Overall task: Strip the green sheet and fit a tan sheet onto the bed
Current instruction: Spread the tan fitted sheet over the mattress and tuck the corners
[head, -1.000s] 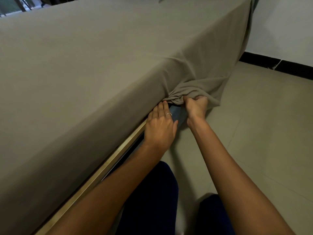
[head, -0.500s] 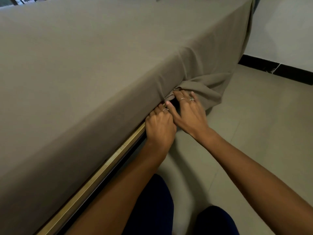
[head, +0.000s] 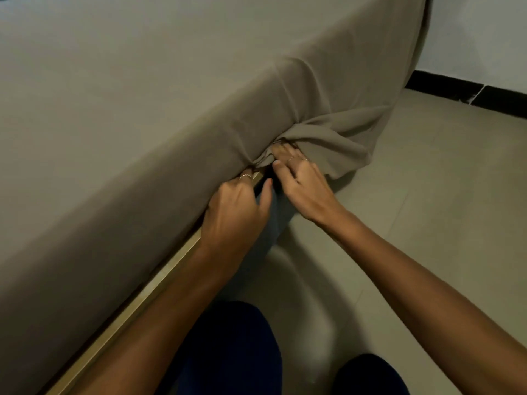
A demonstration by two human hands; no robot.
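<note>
Tan sheet [head: 142, 104] covers the whole bed top, no green showing, so I judge stripping done and tucking under way. My left hand [head: 236, 206] pushes curled fingers under the mattress edge above the frame rail [head: 171, 266]; my right hand [head: 302, 181] presses straight fingers into the bunched corner fold [head: 328, 143], which hangs loose.

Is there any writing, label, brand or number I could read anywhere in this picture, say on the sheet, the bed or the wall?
None: no words, labels, brands or numbers show anywhere.
The tan sheet is plain, with no tag in view.
The bed frame, floor and wall carry no print.
The rings on the left hand and right hand are too small to show any marking.
</note>
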